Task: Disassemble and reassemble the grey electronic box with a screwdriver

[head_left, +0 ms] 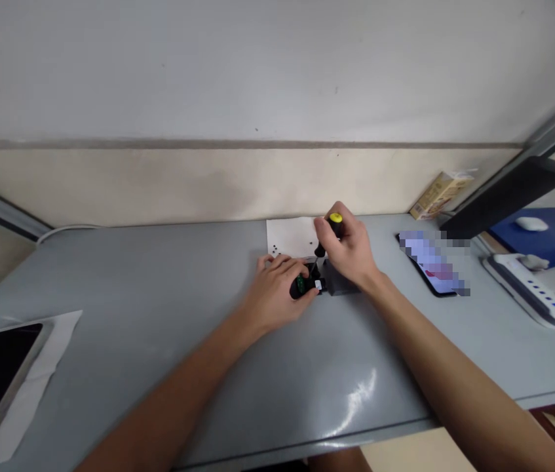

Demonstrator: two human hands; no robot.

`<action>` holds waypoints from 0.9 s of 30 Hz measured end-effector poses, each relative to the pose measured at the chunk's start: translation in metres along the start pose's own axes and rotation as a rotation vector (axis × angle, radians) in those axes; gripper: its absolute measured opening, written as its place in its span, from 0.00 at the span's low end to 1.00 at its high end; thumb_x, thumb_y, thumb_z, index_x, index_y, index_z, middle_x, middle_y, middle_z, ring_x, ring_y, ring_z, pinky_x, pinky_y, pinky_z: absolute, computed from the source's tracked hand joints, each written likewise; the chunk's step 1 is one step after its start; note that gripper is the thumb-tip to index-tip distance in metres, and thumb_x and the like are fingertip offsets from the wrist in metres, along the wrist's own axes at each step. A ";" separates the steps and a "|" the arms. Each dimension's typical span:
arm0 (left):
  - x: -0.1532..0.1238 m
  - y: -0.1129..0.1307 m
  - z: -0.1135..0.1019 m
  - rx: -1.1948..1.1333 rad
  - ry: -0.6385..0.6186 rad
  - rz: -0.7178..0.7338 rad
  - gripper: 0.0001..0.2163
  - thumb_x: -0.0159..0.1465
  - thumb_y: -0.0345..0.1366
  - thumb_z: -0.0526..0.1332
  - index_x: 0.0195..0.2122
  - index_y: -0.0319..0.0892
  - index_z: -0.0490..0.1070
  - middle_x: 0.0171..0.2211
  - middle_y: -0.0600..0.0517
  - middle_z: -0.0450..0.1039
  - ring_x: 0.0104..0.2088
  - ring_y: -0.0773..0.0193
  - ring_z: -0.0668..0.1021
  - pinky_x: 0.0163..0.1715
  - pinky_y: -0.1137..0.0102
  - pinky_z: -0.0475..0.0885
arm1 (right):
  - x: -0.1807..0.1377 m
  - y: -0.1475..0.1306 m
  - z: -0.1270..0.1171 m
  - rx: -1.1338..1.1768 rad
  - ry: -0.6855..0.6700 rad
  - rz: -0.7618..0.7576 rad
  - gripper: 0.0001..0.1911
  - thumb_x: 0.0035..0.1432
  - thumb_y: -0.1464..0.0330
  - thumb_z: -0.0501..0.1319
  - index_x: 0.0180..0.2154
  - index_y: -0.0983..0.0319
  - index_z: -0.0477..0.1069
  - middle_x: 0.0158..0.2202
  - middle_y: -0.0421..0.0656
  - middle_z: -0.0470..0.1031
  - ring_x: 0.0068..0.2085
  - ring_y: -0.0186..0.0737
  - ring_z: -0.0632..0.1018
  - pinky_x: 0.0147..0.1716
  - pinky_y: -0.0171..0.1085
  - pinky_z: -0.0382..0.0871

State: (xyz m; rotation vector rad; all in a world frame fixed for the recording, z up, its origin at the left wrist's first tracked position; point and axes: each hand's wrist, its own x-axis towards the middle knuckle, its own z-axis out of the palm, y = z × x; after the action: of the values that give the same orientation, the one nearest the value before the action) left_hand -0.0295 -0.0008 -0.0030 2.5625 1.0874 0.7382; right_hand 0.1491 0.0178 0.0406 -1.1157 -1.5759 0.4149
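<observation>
From the head view, the step in hand looks to me like screwdriver work on a small black device (313, 288), and doing it well is mostly a matter of steadiness. I should hold the screwdriver (320, 250) in line with whatever its tip is working on; the shaft looks tilted to me, and a slanted tip could slip or chew a screw head. I'd press down firmly first, then turn slowly from the fingers. The green circuit board (300, 284) shows close to the tip, so a skid could scratch it. My bracing fingertips are also best placed out of the tip's path. The tiny dark pieces (274, 249), probably screws, lie loose on the white paper (291, 235) behind, and a careless knuckle could scatter them.

My left hand (277, 288) is curled narrowly around the device, fingers over its far side and thumb along its near side, bracing it on the worktop (159, 314). My right hand (350, 246) is closed around the screwdriver's handle, its yellow end standing above my grip and its shaft pointing down into the device. I cannot tell exactly what the tip is seated in. The device sits just in front of the paper, beside a dark grey flat piece (343, 285) under my right hand.
</observation>
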 end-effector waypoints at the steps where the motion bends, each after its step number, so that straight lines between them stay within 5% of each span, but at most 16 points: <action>1: 0.000 0.000 0.000 0.000 -0.002 -0.001 0.08 0.67 0.43 0.64 0.40 0.46 0.70 0.50 0.51 0.79 0.53 0.54 0.76 0.58 0.51 0.59 | 0.001 0.001 0.000 0.014 -0.004 0.004 0.18 0.67 0.59 0.59 0.29 0.57 0.55 0.22 0.33 0.55 0.24 0.31 0.58 0.25 0.35 0.54; 9: 0.000 -0.003 0.002 -0.007 0.012 -0.007 0.09 0.67 0.44 0.64 0.41 0.46 0.70 0.50 0.49 0.80 0.53 0.52 0.77 0.58 0.51 0.61 | -0.008 -0.001 -0.006 -0.035 -0.031 -0.042 0.16 0.69 0.58 0.58 0.31 0.57 0.58 0.24 0.35 0.60 0.26 0.33 0.62 0.28 0.37 0.57; 17: 0.000 -0.004 0.004 0.016 0.009 0.006 0.09 0.67 0.44 0.64 0.42 0.46 0.72 0.53 0.50 0.79 0.54 0.52 0.76 0.59 0.51 0.61 | -0.009 -0.008 -0.009 0.165 -0.211 0.013 0.14 0.71 0.56 0.53 0.35 0.56 0.61 0.32 0.38 0.65 0.31 0.35 0.67 0.33 0.38 0.65; 22: 0.000 -0.005 0.004 0.037 0.014 0.027 0.09 0.68 0.44 0.63 0.42 0.46 0.72 0.54 0.49 0.79 0.55 0.51 0.77 0.59 0.51 0.59 | -0.008 -0.006 -0.004 0.205 -0.050 0.046 0.16 0.69 0.57 0.58 0.32 0.57 0.60 0.29 0.37 0.63 0.30 0.34 0.65 0.31 0.37 0.64; 27: -0.001 -0.003 0.004 0.053 0.023 0.037 0.09 0.69 0.44 0.62 0.43 0.46 0.72 0.54 0.49 0.78 0.54 0.53 0.77 0.59 0.51 0.59 | -0.007 0.001 0.000 0.423 0.014 0.191 0.17 0.67 0.58 0.60 0.31 0.57 0.56 0.32 0.38 0.73 0.31 0.34 0.75 0.34 0.37 0.71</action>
State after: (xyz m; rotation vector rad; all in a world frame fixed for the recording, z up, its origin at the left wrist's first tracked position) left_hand -0.0297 0.0003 -0.0081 2.6317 1.0836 0.7596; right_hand 0.1494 0.0121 0.0362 -0.9367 -1.2927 0.8246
